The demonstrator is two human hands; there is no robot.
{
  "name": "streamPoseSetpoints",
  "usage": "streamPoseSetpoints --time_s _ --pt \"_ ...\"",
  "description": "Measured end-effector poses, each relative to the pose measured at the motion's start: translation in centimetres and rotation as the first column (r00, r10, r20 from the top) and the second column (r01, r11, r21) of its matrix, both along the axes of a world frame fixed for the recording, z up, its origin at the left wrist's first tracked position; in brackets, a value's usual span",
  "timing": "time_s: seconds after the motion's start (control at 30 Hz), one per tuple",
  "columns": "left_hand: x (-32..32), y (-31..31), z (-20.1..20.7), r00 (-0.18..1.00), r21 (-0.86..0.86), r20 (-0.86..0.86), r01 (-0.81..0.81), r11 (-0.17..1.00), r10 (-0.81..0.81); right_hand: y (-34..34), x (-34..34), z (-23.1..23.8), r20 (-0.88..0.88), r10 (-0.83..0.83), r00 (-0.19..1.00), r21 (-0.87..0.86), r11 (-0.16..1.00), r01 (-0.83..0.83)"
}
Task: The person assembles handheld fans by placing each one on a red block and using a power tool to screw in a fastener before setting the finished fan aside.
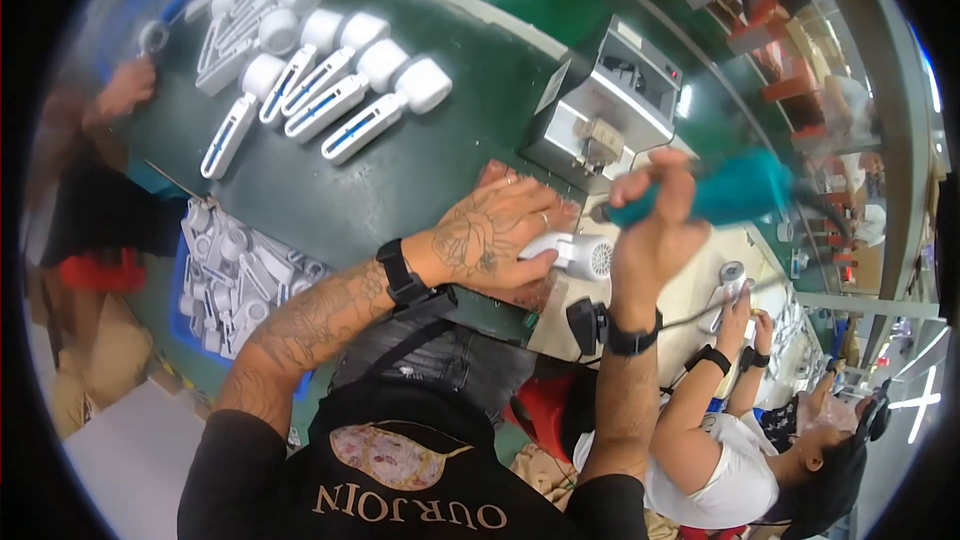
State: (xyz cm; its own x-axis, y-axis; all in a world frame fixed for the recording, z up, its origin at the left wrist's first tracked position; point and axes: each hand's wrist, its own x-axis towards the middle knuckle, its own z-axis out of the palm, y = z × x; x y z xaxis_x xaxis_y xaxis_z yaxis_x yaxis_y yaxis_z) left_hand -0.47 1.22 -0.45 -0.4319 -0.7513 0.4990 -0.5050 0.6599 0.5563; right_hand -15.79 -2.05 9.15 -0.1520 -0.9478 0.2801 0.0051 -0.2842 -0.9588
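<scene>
My left hand (495,230) lies over a white wand-shaped device (575,254), its thumb pressed against it, and steadies it on a reddish-brown mat (510,292). The device's round end, with a grille of small holes, points right; the rest is partly hidden by the hand. My right hand (655,215) is wrapped round a teal electric screwdriver (715,190), raised to the right of the device. The tool looks blurred, its tip is hard to make out, and a dark cord trails from its far end.
A grey metal machine (605,105) stands beyond my hands. Several white wand-shaped devices (365,120) lie at the far left. A blue bin (180,305) at lower left holds loose white parts. Co-workers' hands (735,320) handle a part at right; another person's hand (128,85) is far left.
</scene>
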Motion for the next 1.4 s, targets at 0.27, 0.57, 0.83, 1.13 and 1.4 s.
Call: streamPoseSetpoints --time_s 0.27,0.57,0.83,1.13,1.4 --pt "0.1 -0.1 0.3 1.000 0.113 0.018 0.013 0.994 -0.015 4.3 -2.1 -1.7 0.001 0.139 0.990 -0.132 0.982 -0.138" --pt "-0.1 0.1 0.2 0.997 0.089 0.043 0.053 0.995 -0.057 4.3 -2.3 -3.7 0.092 0.167 0.982 -0.112 0.981 -0.156" --pt "0.0 -0.5 1.2 0.995 0.056 0.071 0.072 0.996 -0.076 4.3 -2.3 -3.8 0.136 0.178 0.975 -0.103 0.981 -0.165" --pt "2.1 5.0 2.1 0.995 -0.232 0.097 0.042 0.972 -0.020 9.6 -3.6 -0.9 0.325 0.177 0.929 -0.224 0.969 -0.106" --pt "24.0 4.9 3.9 0.441 0.066 -0.238 -0.882 0.467 0.865 13.4 -5.0 -1.4 0.078 0.084 0.993 -0.234 0.970 -0.064"
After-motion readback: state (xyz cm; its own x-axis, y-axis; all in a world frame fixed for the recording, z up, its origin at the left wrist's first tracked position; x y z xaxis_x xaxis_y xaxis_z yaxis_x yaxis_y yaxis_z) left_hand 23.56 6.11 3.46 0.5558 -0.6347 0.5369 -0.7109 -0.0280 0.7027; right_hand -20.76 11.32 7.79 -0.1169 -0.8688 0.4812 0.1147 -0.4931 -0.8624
